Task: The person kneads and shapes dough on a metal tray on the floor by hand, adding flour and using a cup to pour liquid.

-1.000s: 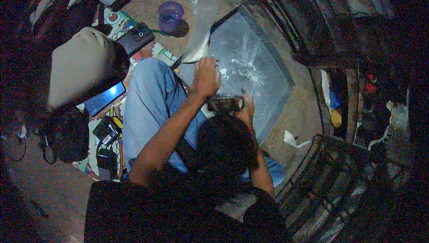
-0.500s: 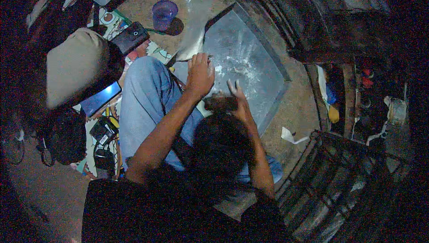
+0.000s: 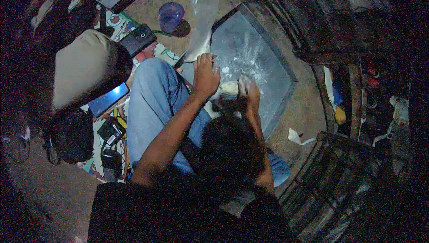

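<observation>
A pale, block-like lump that looks like dough point(image 3: 229, 89) is between my hands, over the near part of a grey board point(image 3: 263, 59) dusted with white powder. My right hand point(image 3: 250, 93) is at the lump's right end, its whitened fingers slightly blurred against it. My left hand point(image 3: 206, 75) is at the board's left side, fingers bent and close together. What those fingers close on is hidden. Just beyond it lies a clear plastic bag point(image 3: 201, 33) with something pale at its near end. Part of the space below the lump is dark and covered by my head.
A purple cup point(image 3: 171, 14) stands beyond the bag. Left of my bent knee point(image 3: 154, 75) are a dark device point(image 3: 137, 41), a lit phone point(image 3: 108, 100) and black adapters point(image 3: 111, 133) on a patterned mat. A dark rack point(image 3: 330, 176) stands at right, near a white scrap point(image 3: 295, 136).
The pale lump has come into view between my hands. My right hand has turned from spread fingers to fingers against the lump. My left hand stays by the board's left side.
</observation>
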`<state>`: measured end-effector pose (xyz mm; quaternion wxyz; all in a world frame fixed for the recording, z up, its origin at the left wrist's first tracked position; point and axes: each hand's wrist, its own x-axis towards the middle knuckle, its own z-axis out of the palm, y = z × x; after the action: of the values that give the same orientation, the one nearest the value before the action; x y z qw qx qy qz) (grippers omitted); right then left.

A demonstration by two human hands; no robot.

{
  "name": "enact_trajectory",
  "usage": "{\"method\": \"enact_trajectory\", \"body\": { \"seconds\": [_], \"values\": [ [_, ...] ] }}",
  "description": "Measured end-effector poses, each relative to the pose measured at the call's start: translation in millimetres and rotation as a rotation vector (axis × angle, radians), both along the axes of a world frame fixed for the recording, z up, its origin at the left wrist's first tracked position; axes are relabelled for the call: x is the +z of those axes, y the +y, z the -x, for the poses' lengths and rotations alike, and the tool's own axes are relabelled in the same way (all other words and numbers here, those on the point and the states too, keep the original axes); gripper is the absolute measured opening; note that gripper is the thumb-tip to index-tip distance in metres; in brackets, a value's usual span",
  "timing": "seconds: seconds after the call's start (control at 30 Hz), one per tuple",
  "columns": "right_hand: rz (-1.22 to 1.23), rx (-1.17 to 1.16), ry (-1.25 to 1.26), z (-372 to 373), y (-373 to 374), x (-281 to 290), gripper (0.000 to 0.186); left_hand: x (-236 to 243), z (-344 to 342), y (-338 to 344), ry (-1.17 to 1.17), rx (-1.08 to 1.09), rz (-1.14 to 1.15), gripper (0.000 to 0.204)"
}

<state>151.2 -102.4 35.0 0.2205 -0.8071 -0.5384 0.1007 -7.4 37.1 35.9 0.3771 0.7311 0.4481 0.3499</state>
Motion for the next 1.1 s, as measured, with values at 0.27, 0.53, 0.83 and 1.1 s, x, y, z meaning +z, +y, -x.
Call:
{"method": "enact_trajectory", "body": {
  "seconds": [0.27, 0.53, 0.83, 1.1],
  "values": [
    [0.242, 0.137, 0.072, 35, -58, 4, 0.045, -13, -6, -3, -0.024, -0.016, -0.049, 0.033],
    [0.144, 0.084, -0.431, 33, 64, -20, 0.055, -9, -6, 1, -0.072, 0.044, 0.000, 0.025],
    [0.229, -0.302, -0.512, -28, 148, -24, 0.044, -16, -7, 3, -0.063, 0.058, -0.003, 0.028],
    [0.261, 0.026, -0.226, -2, 103, -39, 0.042, -25, -10, 8, -0.072, 0.109, -0.033, 0.029]
  ]
}}
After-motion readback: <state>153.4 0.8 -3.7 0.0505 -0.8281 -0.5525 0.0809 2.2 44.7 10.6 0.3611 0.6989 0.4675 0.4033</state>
